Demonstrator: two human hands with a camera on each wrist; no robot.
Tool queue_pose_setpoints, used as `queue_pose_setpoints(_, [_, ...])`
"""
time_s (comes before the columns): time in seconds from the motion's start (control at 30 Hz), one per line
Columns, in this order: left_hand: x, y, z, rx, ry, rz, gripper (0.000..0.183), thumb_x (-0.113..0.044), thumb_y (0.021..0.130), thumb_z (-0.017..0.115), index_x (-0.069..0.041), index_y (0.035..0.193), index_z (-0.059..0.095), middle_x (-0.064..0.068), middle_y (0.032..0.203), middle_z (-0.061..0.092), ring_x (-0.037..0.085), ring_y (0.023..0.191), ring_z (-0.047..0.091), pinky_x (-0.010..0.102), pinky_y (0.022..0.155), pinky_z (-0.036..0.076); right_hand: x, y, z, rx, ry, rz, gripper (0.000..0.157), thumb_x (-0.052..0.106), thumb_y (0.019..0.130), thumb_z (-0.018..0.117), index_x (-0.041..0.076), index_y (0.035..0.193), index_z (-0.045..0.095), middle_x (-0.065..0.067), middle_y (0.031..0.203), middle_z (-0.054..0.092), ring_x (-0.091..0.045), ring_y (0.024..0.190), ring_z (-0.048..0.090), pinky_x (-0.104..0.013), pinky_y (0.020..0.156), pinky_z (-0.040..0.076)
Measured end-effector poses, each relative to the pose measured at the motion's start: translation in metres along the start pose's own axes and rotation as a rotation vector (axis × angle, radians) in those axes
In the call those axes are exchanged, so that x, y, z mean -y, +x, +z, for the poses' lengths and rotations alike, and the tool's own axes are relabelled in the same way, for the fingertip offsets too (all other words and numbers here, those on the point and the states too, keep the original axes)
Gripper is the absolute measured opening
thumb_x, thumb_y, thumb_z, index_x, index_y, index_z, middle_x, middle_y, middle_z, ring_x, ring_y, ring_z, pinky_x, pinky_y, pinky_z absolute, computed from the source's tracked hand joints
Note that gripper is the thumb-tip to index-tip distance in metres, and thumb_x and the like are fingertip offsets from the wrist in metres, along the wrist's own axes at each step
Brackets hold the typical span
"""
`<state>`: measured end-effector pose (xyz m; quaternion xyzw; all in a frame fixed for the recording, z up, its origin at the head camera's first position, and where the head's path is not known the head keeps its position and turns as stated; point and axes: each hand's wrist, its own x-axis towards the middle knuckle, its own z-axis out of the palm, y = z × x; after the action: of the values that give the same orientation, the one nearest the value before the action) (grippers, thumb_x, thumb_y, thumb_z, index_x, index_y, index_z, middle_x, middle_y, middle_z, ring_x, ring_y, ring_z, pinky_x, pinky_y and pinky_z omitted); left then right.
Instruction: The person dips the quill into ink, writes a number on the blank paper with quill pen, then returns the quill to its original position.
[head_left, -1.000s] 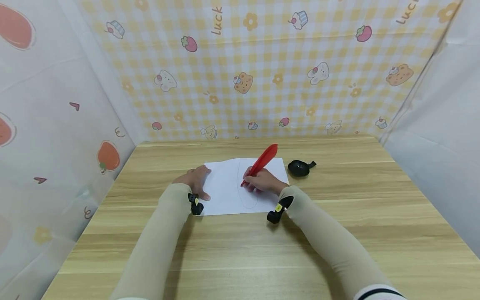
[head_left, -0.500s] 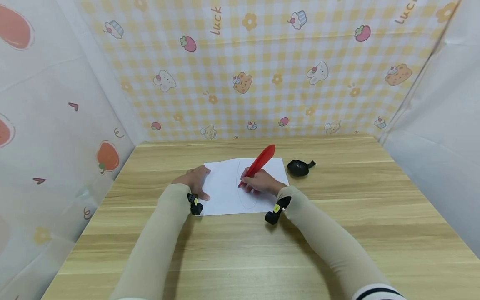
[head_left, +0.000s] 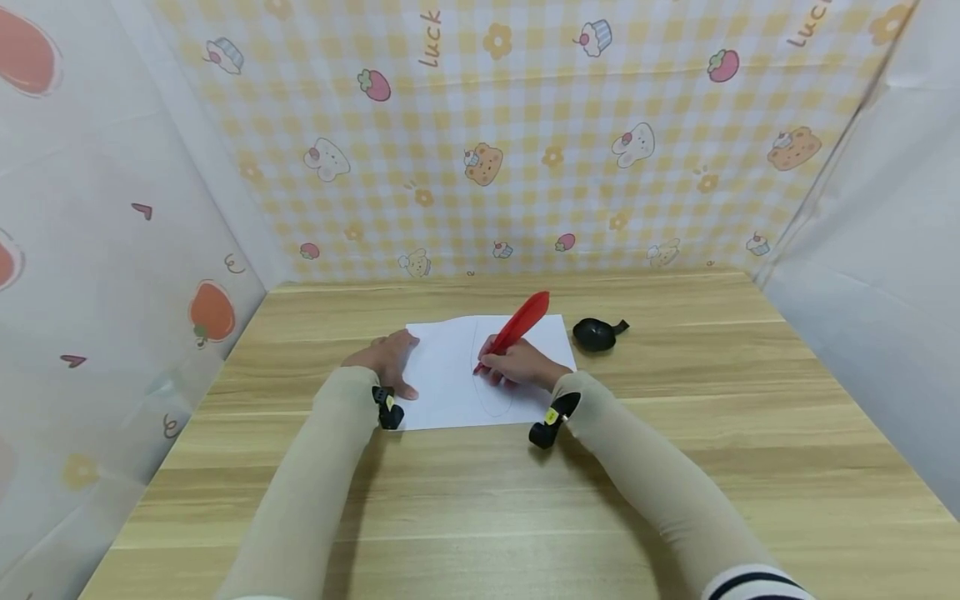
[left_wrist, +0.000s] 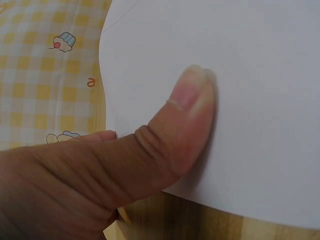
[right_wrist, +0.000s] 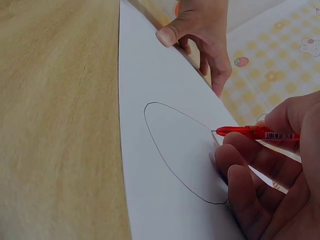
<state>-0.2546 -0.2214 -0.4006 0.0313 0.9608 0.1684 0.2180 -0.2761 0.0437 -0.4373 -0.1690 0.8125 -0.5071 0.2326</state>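
My right hand (head_left: 521,364) pinches a red feather-shaped pen (head_left: 517,327) between thumb and fingers, its plume leaning up to the right. In the right wrist view, the tip of the pen (right_wrist: 250,132) meets a thin dark outline on a white sheet of paper (right_wrist: 170,85). That line is a long oval loop, partly hidden by my fingers. At the left edge of the paper (head_left: 442,392) rests my left hand (head_left: 386,360), fingers spread. Its thumb (left_wrist: 185,115) lies on the sheet in the left wrist view, and the fingers reach along the edge.
A black rounded object with a short tab (head_left: 596,335) lies just right of the paper; its kind is unclear. The wooden table (head_left: 465,500) runs up to a checked, printed cloth (head_left: 442,150) at the back. Pale cloth walls flank both sides.
My right hand has moved slightly left with the pen, whose tip shifts from inside the loop to its left line. The left hand stays on the paper's edge.
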Motion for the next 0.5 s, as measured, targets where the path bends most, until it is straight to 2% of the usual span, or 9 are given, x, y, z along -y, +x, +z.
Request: queue_pose_setpoints(0.5, [0.0017, 0.0016, 0.0010, -0.006, 0.010, 0.001, 0.108, -0.034, 0.063, 0.091, -0.016, 0.151, 0.031, 0.011, 0.161, 0.015, 0.038, 0.144, 0.016, 0.060, 0.109, 0.024, 0.0013, -0.0008, 0.0009, -0.008, -0.008, -0.004, 0.011, 0.018, 0.097, 0.056, 0.010, 0.102, 0.061, -0.007, 0.086, 0.069, -0.020, 0.069, 0.062, -0.027, 0.057, 0.051])
